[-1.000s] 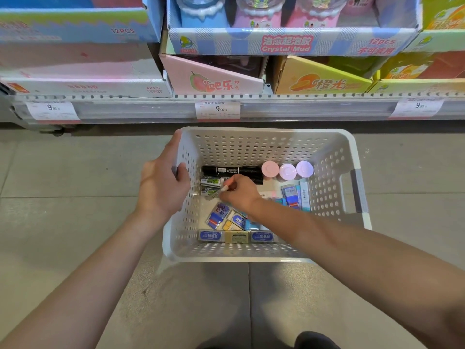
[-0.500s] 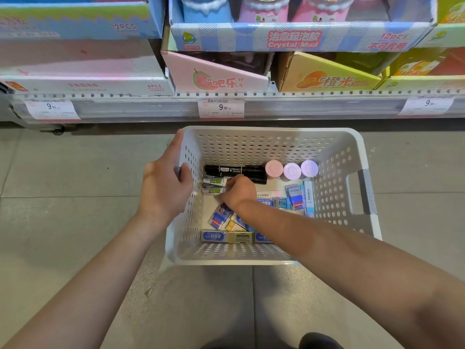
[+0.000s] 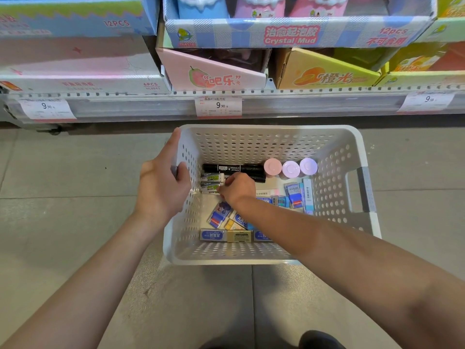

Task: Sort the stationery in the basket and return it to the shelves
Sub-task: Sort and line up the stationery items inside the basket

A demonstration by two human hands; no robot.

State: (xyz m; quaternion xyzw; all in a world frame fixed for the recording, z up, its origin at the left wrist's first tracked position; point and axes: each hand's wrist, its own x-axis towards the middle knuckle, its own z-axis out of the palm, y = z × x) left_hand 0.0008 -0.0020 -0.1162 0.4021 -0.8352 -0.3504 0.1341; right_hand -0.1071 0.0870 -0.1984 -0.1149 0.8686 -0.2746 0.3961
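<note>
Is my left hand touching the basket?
Touching. The head view shows the left hand gripping the white basket's left wall, thumb inside, fingers over the rim.

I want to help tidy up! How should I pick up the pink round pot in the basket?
Come straight down from above and pinch the pink pot's round lid edge with your fingers, front and back. It stands upright, the black marker is close on its left and another pot on its right, so those sides look too crowded.
</note>
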